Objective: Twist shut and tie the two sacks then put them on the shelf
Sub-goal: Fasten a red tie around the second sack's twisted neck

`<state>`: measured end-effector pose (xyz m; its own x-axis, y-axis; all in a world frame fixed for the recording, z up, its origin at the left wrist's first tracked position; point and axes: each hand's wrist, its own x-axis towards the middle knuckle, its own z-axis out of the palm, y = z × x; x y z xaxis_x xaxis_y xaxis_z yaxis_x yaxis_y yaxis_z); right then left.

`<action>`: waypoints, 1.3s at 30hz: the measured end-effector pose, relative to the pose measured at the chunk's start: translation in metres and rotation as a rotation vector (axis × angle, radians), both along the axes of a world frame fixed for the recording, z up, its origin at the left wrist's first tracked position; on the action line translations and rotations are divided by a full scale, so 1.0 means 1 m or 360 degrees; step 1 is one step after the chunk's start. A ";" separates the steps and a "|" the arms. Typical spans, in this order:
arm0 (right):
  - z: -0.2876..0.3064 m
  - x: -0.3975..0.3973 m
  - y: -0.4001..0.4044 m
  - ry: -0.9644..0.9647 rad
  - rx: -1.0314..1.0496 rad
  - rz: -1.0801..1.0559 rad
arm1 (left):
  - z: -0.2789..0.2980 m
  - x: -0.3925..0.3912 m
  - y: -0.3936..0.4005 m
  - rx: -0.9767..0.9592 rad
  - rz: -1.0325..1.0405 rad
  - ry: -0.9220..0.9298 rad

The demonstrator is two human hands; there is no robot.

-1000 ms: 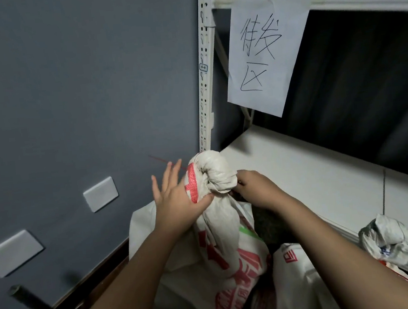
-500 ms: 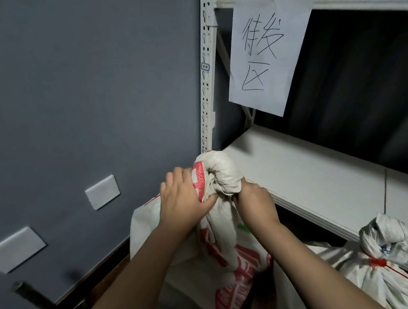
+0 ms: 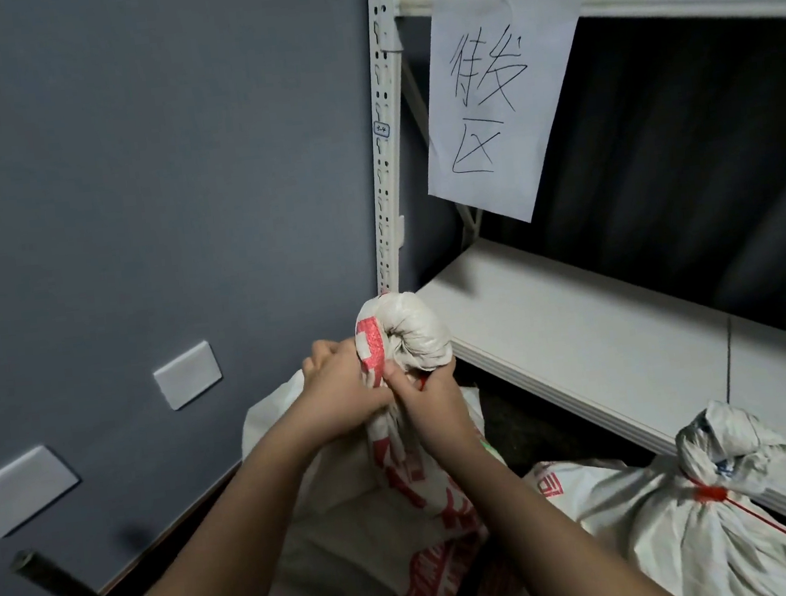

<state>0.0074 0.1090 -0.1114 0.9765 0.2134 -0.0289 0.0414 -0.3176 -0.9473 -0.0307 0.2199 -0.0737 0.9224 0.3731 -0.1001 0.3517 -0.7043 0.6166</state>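
A white woven sack with red print (image 3: 357, 534) stands on the floor in front of me, its top twisted into a bunched knob (image 3: 415, 339). My left hand (image 3: 347, 390) is closed around the twisted neck from the left. My right hand (image 3: 434, 405) grips the neck just below the knob, where a bit of red string shows. A second white sack (image 3: 696, 523) lies at the lower right, its neck bound with red string (image 3: 707, 493). The white shelf board (image 3: 578, 327) runs to the right, just beyond the knob.
A perforated white shelf upright (image 3: 385, 128) rises behind the sack. A handwritten paper sign (image 3: 496, 97) hangs from the upper shelf beam. Grey wall with blank plates (image 3: 188, 375) fills the left. A dark rod (image 3: 62, 582) leans at the lower left.
My left hand went from spread open beside the knob to closed on the neck. My right hand shifted in under the knob. The second tied sack came into fuller view.
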 end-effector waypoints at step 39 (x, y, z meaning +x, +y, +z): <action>0.001 0.013 -0.029 -0.0426 -0.0088 0.0109 | -0.004 -0.006 -0.035 -0.1674 0.0603 -0.0829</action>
